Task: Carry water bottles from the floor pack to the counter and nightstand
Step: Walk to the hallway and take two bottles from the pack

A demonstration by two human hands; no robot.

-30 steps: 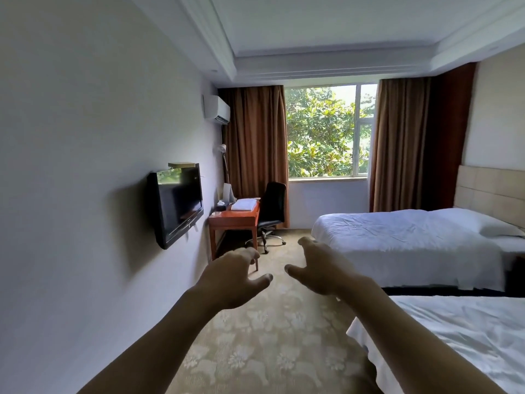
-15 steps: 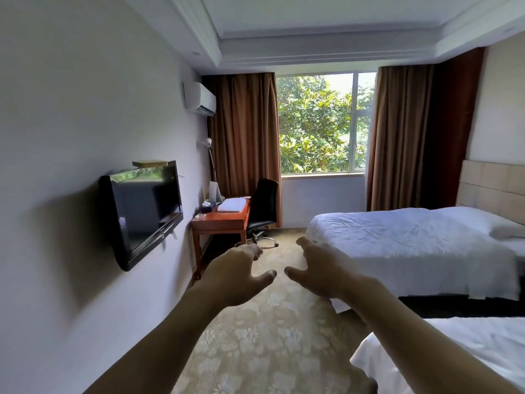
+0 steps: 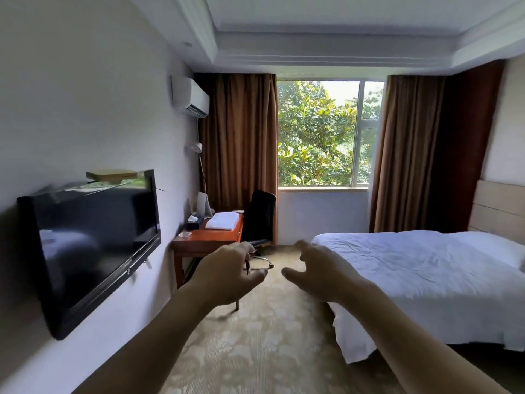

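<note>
Both my arms reach forward at chest height over the patterned carpet (image 3: 255, 345). My left hand (image 3: 227, 273) holds nothing, its fingers loosely curved and thumb out. My right hand (image 3: 315, 270) is likewise empty with relaxed, slightly curved fingers. The two hands are a short gap apart. No water bottle, bottle pack, counter or nightstand shows in the head view.
A wall-mounted TV (image 3: 93, 243) sticks out on the left. Beyond it stand an orange desk (image 3: 207, 243) with folded towels (image 3: 223, 221) and a black office chair (image 3: 260, 217). A white bed (image 3: 426, 277) fills the right; the carpet aisle runs between toward the window (image 3: 321, 135).
The view has advanced down the aisle: the TV, desk and far bed are closer, and the near bed has dropped out of view. Both hands stay raised and empty.
</note>
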